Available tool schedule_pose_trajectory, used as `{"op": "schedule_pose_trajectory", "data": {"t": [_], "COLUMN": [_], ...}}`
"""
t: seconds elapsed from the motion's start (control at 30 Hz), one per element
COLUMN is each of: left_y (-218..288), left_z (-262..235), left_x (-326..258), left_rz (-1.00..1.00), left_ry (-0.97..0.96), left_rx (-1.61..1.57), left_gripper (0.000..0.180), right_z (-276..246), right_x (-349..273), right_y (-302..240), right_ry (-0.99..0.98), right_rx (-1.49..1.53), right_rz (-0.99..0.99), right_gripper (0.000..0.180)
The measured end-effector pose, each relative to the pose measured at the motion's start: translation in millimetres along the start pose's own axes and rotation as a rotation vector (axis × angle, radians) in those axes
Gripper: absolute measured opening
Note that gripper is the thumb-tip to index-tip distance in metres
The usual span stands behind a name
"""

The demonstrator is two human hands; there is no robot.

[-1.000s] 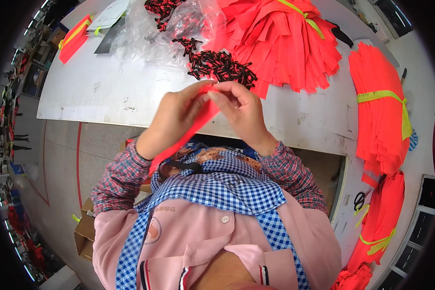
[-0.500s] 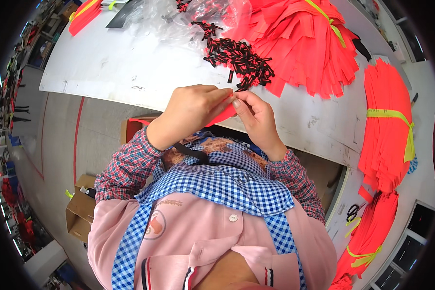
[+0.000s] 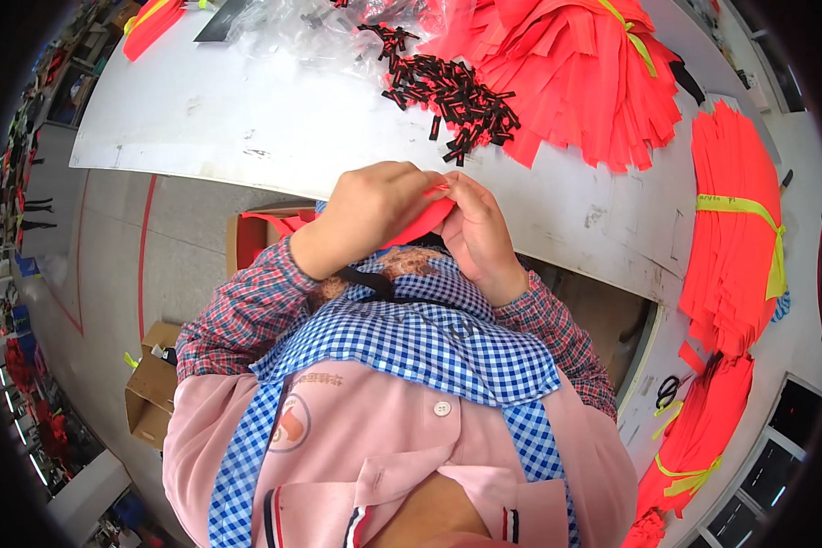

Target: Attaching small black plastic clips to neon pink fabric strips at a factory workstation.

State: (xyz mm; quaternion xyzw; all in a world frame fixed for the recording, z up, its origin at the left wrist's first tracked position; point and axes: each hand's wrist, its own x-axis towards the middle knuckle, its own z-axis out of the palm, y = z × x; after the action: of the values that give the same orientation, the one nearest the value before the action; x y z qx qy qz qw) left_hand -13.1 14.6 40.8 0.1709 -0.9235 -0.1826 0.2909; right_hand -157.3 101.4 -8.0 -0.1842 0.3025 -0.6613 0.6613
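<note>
Fingers (image 3: pixel 415 185) pinching red strip (image 3: pixel 426 222): left hand (image 3: pixel 365 212), right hand (image 3: pixel 480 234) | pink shirt (image 3: pixel 374 411): emblem (image 3: pixel 289 424), lettering (image 3: pixel 324 379)

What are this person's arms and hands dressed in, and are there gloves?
No gloves: the left hand and right hand are both bare, with no ring or watch to be seen. Plaid sleeves in red, blue and pale tones cover both forearms up from the wrists. Above them, a plain pink shirt covers the upper arms.

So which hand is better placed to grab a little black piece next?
The right hand, probably: it looks nearer the pile of black pieces, while the left hand sits farther left. Both hands are on the red strip, though.
</note>
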Motion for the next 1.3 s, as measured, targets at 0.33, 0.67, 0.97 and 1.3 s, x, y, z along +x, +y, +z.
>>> {"op": "schedule_pose_trajectory", "data": {"t": [0.33,0.67,0.97,1.3], "left_y": [6.6,15.9,8.0,11.9], "left_z": [-27.5,-24.4,-27.3,-31.7], "left_x": [-6.6,-6.0,1.1,25.4], "left_rz": [-0.396,-0.355,-0.339,-0.294], "left_ry": [0.067,0.011,0.063,0.113], "left_rx": [-0.444,-0.327,-0.281,-0.348], "left_gripper": [0.024,0.025,0.02,0.021], "right_z": [-122.5,-137.2,-113.6,4.1], "right_x": [67.3,99.8,58.6,-12.6], "right_y": [-14.7,-19.9,-58.0,-97.6], "right_ry": [0.528,0.632,0.385,-0.221], "right_rx": [-1.41,-1.669,-0.959,-0.68], "right_rz": [-0.375,-0.229,-0.252,-0.372], "right_gripper": [0.022,0.029,0.016,0.015]}}
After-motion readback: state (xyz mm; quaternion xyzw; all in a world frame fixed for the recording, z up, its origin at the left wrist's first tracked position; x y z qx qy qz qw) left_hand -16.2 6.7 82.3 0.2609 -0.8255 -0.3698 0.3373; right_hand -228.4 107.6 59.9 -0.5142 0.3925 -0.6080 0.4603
